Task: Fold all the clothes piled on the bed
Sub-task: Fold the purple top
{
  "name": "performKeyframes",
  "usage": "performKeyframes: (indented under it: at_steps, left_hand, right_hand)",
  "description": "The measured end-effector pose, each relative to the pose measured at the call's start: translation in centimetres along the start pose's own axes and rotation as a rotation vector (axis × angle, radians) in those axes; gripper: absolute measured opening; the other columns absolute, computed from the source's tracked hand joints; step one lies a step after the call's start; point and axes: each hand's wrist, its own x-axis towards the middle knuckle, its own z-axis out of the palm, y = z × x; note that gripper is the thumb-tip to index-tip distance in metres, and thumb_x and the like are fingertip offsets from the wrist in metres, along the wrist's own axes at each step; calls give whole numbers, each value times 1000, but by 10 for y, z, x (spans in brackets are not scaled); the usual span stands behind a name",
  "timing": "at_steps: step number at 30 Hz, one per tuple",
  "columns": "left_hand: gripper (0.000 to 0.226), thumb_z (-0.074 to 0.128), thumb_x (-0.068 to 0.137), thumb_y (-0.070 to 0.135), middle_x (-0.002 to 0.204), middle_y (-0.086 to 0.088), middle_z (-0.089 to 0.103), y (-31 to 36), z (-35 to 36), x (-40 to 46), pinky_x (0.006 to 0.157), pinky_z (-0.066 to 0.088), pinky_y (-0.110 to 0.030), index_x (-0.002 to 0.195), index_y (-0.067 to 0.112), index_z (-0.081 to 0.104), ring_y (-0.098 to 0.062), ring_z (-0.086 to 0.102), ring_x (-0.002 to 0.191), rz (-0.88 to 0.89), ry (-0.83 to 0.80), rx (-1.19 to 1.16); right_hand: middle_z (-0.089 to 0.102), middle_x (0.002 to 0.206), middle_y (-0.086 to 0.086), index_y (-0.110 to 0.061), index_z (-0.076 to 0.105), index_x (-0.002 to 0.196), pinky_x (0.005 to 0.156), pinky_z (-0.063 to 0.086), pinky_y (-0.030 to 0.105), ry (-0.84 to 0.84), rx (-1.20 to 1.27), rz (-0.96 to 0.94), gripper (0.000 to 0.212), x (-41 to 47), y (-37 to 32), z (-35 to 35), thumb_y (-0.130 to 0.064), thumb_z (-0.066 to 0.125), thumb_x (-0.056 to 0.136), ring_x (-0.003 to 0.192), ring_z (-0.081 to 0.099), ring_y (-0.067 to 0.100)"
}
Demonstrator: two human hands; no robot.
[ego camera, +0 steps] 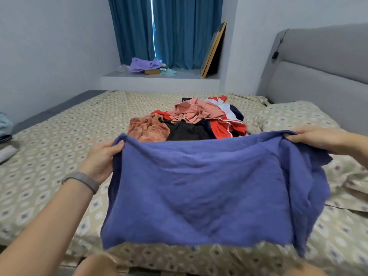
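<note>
A: Both hands are up and busy. The left hand [100,156] pinches the top left corner of the blue cloth [207,192], thumb curled over the hem, a grey wristband [81,181] on that wrist

B: And the right hand [316,139] has the opposite top corner, fingers curled round a bunched fold of it. The cloth is stretched between the two, top edge nearly level, hanging down in front of the person over the near edge of the bed [49,156]

A: Right side of it looks doubled over, extra fabric drooping below that hand. Whether the bottom hem touches the sheet, I can't tell

B: Behind the cloth, toward the middle of the bed, sits the clothes pile [191,118]: a rust-orange piece [147,128] on its left, something black [187,131] in the centre, a pink garment [193,111] on top, a red, white and navy one [227,116] on the right

A: Pillow [294,114] at the head end, against the grey headboard [322,76]. Some folded items [6,144] at the bed's far left edge

B: Blue curtains [169,30] at the back, a purple bag [144,64] on the window ledge
</note>
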Motion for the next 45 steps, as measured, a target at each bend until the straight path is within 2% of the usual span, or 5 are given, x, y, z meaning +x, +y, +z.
performKeyframes:
  at_steps: [13,21,29,35,45]
  left_hand:
    - [25,53,88,-5,82,-9,65,-213,-38,115,75,47,-30,83,13,69,-24,58,81,-386,413,323]
    - [24,58,87,1,106,-12,68,-222,-22,177,92,46,-31,107,7,70,-28,61,101,-181,575,608]
    - [42,58,82,16,127,-20,49,-242,9,108,106,33,-40,120,-1,56,-35,45,119,348,124,1239]
    - [76,10,80,67,160,3,17,-258,26,33,117,8,-54,149,39,26,-26,13,148,83,-430,1622]
    - [57,35,97,53,162,5,-6,-233,8,3,114,7,-62,149,48,11,-22,-5,149,-203,-185,1497]
  right_hand:
    - [59,81,0,-27,46,70,68,29,33,7,-515,-87,32,178,139,173,-2,50,89,81,52,22]
    - [65,100,3,-21,62,102,78,24,36,120,-591,16,17,241,160,207,-23,46,99,102,53,28]
    - [56,118,7,-15,62,117,86,30,39,515,-452,-166,53,192,143,214,10,57,71,107,51,33]
    - [61,104,1,-14,60,115,80,45,33,303,-208,85,52,124,167,211,-40,80,74,97,60,24]
    - [57,74,5,-13,63,81,62,32,32,534,-104,133,6,125,170,187,-11,64,87,74,50,25]
